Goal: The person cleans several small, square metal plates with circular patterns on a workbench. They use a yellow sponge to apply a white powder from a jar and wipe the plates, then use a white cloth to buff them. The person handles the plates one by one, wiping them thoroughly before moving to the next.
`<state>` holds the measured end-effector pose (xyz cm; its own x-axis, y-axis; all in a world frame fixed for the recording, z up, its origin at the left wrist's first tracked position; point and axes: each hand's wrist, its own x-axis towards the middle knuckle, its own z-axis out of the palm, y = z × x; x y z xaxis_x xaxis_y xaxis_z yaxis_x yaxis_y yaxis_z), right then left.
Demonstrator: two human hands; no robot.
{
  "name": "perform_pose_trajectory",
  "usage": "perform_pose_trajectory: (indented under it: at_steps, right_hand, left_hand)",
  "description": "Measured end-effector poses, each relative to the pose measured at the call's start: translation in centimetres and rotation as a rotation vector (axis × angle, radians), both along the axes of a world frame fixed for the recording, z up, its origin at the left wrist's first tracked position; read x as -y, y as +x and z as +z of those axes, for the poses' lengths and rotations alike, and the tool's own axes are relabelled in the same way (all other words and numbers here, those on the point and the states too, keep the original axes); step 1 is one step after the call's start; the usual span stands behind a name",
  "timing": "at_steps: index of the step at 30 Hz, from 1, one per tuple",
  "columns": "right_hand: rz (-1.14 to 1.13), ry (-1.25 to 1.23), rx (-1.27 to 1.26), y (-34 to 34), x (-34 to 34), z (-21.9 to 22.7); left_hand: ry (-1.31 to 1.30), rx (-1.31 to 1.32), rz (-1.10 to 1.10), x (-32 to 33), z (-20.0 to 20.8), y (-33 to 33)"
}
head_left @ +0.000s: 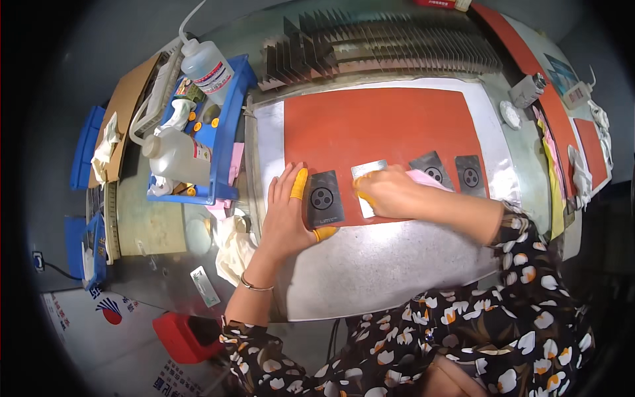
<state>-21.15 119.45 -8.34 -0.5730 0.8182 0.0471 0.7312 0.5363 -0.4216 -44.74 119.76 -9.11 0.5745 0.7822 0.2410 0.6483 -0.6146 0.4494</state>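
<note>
The landmark is the red mat (383, 126), lying on the worktable over a white sheet (270, 126) that shows past its left, far and right sides. At the mat's near left corner lies a dark plate (324, 198) with a round mark of circles, and the left hand (284, 221) rests just beside it, thumb and forefinger wide apart along its left side and near edge, both wearing yellow finger covers. On the near middle of the mat, the right hand (390, 192) presses down on a pale plate (369, 169), its fingers bunched and partly covered in yellow; I cannot tell whether they grip anything. A pink cloth (426, 178) shows by the right wrist, above the mat's near part. Toward the mat's near right corner lie a tilted dark plate (431, 159), partly covered by the cloth, and a straighter dark plate (471, 175). Beyond the mat's far edge, a row of thin dark plates (383, 49) stands on edge. Left of the mat is a blue basket (228, 152) with two squeeze bottles (175, 155); nearer, off its near left corner, lies a crumpled white cloth (235, 251).
</note>
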Motion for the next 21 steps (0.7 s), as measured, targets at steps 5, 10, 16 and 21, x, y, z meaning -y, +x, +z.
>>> perform_pose_trajectory:
  at_steps: [5,10,16,21]
  right_hand:
    - [0.033,-0.084,0.110,3.3,-1.1,0.2]
    - [0.061,0.026,0.022,0.2,-2.0,-0.3]
    - [0.015,0.002,0.020,2.2,-0.5,-0.8]
    - [0.139,0.043,0.051,1.7,-1.0,-0.2]
  left_hand:
    - [-0.036,-0.018,0.034,0.3,0.2,-0.6]
    - [-0.010,-0.009,0.015,-0.2,0.1,-0.1]
    - [-0.025,0.041,0.024,0.3,-0.2,-0.3]
    - [-0.044,0.061,0.018,-0.1,0.0,-0.2]
